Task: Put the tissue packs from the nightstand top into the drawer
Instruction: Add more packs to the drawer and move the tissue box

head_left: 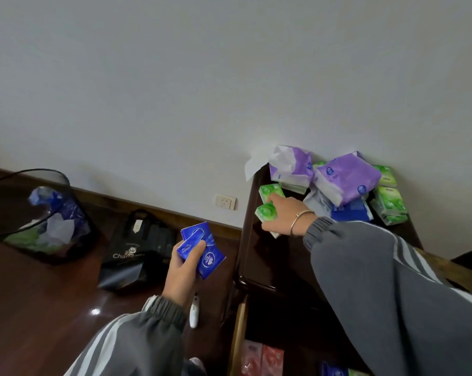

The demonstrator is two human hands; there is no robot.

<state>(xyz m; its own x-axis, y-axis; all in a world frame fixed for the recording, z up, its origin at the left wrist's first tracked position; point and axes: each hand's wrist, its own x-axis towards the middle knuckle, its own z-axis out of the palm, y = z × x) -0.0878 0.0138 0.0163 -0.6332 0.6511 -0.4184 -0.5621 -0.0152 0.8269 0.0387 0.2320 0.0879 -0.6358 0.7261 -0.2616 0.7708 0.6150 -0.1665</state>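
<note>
left hand [184,264] gripping blue tissue packs [210,259]; right hand [283,215] clasping green tissue packs [266,211] on nightstand [270,261]

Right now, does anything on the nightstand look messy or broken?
Yes. At the nightstand's back, one purple pack is torn open, white tissue poking past the corner. Another purple pack lies tilted on a blue pack and green packs.

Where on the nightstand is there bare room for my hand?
The dark front half of the nightstand top, from the green tissue packs to the near corner. The back by the wall is crowded with purple packs.
</note>
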